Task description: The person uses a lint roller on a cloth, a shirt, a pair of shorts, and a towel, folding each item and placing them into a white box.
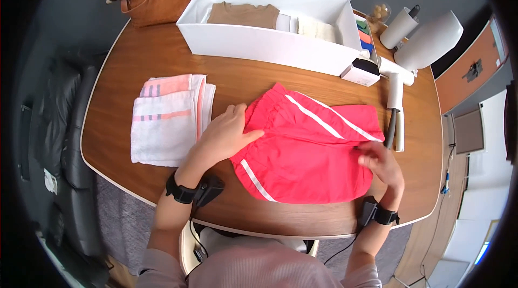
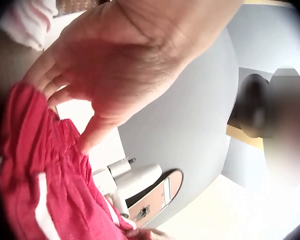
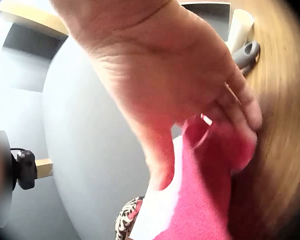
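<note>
Red shorts (image 1: 310,148) with white side stripes lie spread on the wooden table, gathered waistband to the left. At that waistband, my left hand (image 1: 224,131) rests with its fingers along the edge and its thumb reaching over the cloth. In the left wrist view, the left hand (image 2: 115,75) has its thumb spread away from the fingers, beside the bunched waistband. On the opposite side, my right hand (image 1: 384,164) is at the leg hems. The right wrist view has red cloth (image 3: 202,190) between the thumb and curled fingers of the right hand (image 3: 160,75).
Folded white-and-pink towels (image 1: 164,123) lie left of the shorts. Behind stands a long white box (image 1: 270,45) holding a brown folded garment (image 1: 243,15) and cream cloth (image 1: 315,28). White cylinders (image 1: 395,91) lie near the right edge. A brown bag (image 1: 167,5) sits at the back left.
</note>
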Tool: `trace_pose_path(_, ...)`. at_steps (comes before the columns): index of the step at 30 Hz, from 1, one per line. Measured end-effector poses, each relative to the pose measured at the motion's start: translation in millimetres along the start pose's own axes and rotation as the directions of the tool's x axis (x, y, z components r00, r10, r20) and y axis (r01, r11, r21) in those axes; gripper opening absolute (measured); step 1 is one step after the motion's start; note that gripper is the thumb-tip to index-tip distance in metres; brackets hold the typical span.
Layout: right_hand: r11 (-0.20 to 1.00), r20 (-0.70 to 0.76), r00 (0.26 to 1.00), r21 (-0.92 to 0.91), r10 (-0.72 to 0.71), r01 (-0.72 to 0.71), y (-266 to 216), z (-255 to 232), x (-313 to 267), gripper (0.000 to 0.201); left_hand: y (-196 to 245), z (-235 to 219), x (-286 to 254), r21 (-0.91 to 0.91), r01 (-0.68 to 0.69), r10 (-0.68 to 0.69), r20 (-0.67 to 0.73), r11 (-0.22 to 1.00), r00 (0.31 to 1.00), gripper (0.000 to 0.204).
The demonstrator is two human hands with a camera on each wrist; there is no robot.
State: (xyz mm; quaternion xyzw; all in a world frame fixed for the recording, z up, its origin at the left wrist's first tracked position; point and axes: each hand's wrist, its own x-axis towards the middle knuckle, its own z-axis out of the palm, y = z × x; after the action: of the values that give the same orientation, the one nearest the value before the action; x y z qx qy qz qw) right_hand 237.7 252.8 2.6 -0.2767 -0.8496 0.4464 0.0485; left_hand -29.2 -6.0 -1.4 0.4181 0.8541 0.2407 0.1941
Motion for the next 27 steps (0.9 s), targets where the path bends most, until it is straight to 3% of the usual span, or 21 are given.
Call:
trace_pose_path(1, 0.964, -0.028, 0.984, 0.208, 0.174, -0.165, -8.6, 1.3, 5.4, 0.031, 4.2, 7.1, 0.2, 0.032, 0.012, -0.010, -0.068, 0.999, 0.998, 0.056)
trace_pose_path(5, 0.946, -0.037, 0.964, 0.204, 0.264, -0.251, -11.8, 9.5, 15.7, 0.028, 8.8, 3.0, 6.8, -0.069, 0.171, -0.157, 0.166, 0.983, 0.973, 0.047)
trace_pose_path(6, 0.947, -0.033, 0.955, 0.145, 0.295, -0.287, -18.1, 10.8, 15.0, 0.031, 5.4, 0.3, 9.4, -0.150, 0.162, -0.134, 0.181, 0.975, 0.974, 0.047)
trace_pose_path(8, 0.926, 0.002, 0.964, 0.278, 0.266, -0.256, -12.8, 14.0, 11.8, 0.032, -2.1, -1.7, 12.3, -0.308, 0.138, -0.075, 0.207, 0.941, 0.975, 0.047)
trace_pose_path(11, 0.886, 0.087, 0.954, 0.353, 0.288, -0.300, -20.4, 15.3, 8.7, 0.024, -6.9, 15.7, 11.3, -0.683, 0.019, 0.015, 0.045, 0.730, 0.999, 0.058)
trace_pose_path(12, 0.866, 0.117, 0.947, 0.383, 0.298, -0.320, -20.7, 15.3, 6.0, 0.021, -1.5, 21.3, 11.1, -0.623, -0.054, -0.006, -0.093, 0.781, 0.996, 0.066)
trace_pose_path(15, 0.786, 0.186, 0.949, 0.533, 0.253, -0.314, -14.2, 15.6, 3.2, 0.015, 2.5, 24.2, 11.1, -0.589, -0.093, 0.018, -0.133, 0.803, 0.991, 0.070)
trace_pose_path(16, 0.795, 0.108, 0.970, 0.556, 0.220, -0.242, -23.4, 16.2, -1.8, 0.010, -0.3, 32.2, 11.1, -0.555, -0.102, -0.021, -0.212, 0.825, 0.977, 0.062)
trace_pose_path(19, 0.721, 0.071, 0.977, 0.665, 0.200, -0.196, -16.3, 15.0, -4.0, 0.010, -13.7, 39.2, 15.0, -0.414, -0.121, 0.045, -0.189, 0.902, 0.981, 0.050)
trace_pose_path(20, 0.701, 0.065, 0.977, 0.687, 0.203, -0.191, -14.7, 15.6, -4.3, 0.010, -14.3, 41.0, 14.2, -0.437, -0.187, 0.071, -0.269, 0.880, 0.961, 0.038)
trace_pose_path(23, 0.681, 0.113, 0.977, 0.703, 0.181, -0.207, -8.9, 14.8, -3.0, 0.012, -10.7, 34.9, 14.5, -0.421, -0.057, -0.007, -0.148, 0.905, 0.989, 0.031)
trace_pose_path(26, 0.715, 0.078, 0.983, 0.676, 0.168, -0.176, -2.0, 10.4, -5.3, 0.015, -9.0, 25.7, 18.1, -0.619, 0.042, -0.042, 0.014, 0.784, 0.999, 0.023)
trace_pose_path(27, 0.693, 0.013, 0.990, 0.714, 0.137, -0.105, -5.4, 10.1, -7.4, 0.015, -9.1, 22.4, 18.5, -0.685, 0.026, -0.018, 0.018, 0.728, 1.000, 0.023)
